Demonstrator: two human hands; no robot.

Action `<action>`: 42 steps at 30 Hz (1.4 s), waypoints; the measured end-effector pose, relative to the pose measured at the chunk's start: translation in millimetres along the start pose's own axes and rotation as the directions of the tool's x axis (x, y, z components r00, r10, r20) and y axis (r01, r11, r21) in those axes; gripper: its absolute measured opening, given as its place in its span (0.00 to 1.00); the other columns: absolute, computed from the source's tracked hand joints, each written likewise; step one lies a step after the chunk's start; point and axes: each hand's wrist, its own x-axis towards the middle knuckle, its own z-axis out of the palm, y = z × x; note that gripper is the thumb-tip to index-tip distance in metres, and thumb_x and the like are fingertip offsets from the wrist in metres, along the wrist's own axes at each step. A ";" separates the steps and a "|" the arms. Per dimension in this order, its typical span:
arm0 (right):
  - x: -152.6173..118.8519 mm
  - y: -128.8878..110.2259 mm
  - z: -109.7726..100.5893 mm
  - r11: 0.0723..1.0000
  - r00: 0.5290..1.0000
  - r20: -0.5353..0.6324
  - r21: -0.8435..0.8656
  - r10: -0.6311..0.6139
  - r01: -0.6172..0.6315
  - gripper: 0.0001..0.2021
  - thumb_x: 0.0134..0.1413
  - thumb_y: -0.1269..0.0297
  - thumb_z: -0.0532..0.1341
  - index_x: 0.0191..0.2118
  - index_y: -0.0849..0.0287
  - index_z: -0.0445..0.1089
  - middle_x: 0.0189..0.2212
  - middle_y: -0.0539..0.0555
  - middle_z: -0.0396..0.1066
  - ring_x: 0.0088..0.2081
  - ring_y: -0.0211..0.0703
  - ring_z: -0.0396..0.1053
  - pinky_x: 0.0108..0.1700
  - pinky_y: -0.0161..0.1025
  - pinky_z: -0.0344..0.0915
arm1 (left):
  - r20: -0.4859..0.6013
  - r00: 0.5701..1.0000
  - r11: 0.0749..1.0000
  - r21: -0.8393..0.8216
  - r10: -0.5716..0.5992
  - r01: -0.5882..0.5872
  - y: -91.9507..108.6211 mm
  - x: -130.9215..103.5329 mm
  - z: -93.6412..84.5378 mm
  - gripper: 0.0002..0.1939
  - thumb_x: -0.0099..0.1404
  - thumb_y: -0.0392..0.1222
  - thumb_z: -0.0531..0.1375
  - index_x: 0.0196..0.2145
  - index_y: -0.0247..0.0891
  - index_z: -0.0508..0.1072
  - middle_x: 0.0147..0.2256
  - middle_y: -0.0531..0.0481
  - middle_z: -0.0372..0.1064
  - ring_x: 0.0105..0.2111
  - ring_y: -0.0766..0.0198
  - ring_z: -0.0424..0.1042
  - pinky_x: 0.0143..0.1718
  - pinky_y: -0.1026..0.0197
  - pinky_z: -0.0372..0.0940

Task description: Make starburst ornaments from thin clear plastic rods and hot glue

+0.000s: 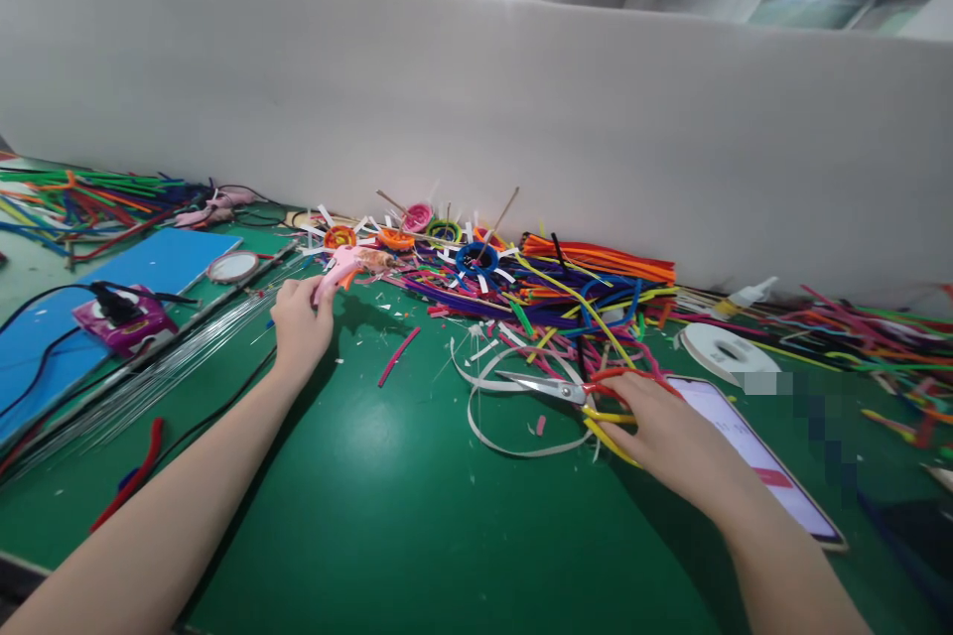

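My left hand [304, 319] is wrapped round the handle of a pink glue gun [343, 265] with an orange trigger. Its brownish, crusted nozzle points right, toward small coiled pipe-cleaner pieces: an orange one [340, 236], a pink one [418, 216] and a blue one [476, 259] with white strips sticking out around it. Over on the right, my right hand [662, 427] has its fingers on the red and yellow handles of scissors [547, 387]. The blades point left and lie nearly together, above a loose loop of white ribbon [513, 453].
Bundles of coloured pipe cleaners [596, 263] lie along the white partition [476, 109]. A phone [751, 456] and a white ribbon roll [726, 352] are at the right. A purple power socket [126, 320], cords and a blue board [160, 268] occupy the left.
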 end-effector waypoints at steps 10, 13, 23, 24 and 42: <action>-34.1 5.1 -8.5 0.935 0.934 -0.075 0.099 0.349 -0.341 0.20 0.47 0.52 0.49 0.43 0.59 0.64 0.41 0.65 0.71 0.41 0.60 0.71 0.40 0.52 0.67 | -0.041 0.999 0.999 -0.037 -0.005 0.004 -1.1 0.5 2.1 0.18 0.64 0.50 0.50 0.39 0.36 0.73 0.31 0.46 0.63 0.35 0.56 0.64 0.40 0.55 0.60; -35.2 5.6 -10.8 0.899 0.898 -0.116 0.168 0.425 -0.404 0.22 0.46 0.51 0.48 0.42 0.61 0.62 0.38 0.68 0.70 0.38 0.61 0.71 0.37 0.52 0.67 | -0.042 0.999 0.999 -0.043 -0.003 0.001 -1.6 0.6 2.6 0.18 0.64 0.50 0.50 0.39 0.36 0.73 0.31 0.46 0.64 0.35 0.56 0.64 0.40 0.55 0.60; -46.2 9.1 -5.2 0.962 0.964 -0.111 -0.096 0.243 -0.254 0.16 0.45 0.52 0.51 0.37 0.56 0.63 0.36 0.69 0.71 0.41 0.68 0.70 0.37 0.55 0.65 | -0.032 0.999 0.999 -0.048 -0.003 0.001 -2.7 1.9 2.4 0.18 0.63 0.50 0.50 0.40 0.35 0.73 0.31 0.45 0.63 0.35 0.55 0.64 0.39 0.54 0.60; -48.3 9.6 -4.8 0.954 0.964 -0.114 -0.154 0.240 -0.256 0.16 0.45 0.51 0.52 0.37 0.56 0.63 0.36 0.69 0.72 0.41 0.69 0.70 0.37 0.56 0.64 | -0.031 1.000 0.999 -0.049 -0.002 0.001 -2.7 1.9 2.4 0.18 0.63 0.50 0.50 0.40 0.36 0.73 0.31 0.45 0.63 0.35 0.55 0.64 0.39 0.54 0.60; -85.0 19.8 -25.1 0.828 0.940 -0.214 -0.449 0.264 -0.335 0.17 0.47 0.49 0.46 0.34 0.54 0.63 0.31 0.63 0.73 0.37 0.62 0.71 0.40 0.55 0.63 | -0.026 1.000 0.998 -0.062 0.002 -0.004 -1.3 1.4 1.5 0.16 0.63 0.48 0.51 0.39 0.36 0.72 0.30 0.47 0.62 0.35 0.56 0.63 0.40 0.54 0.60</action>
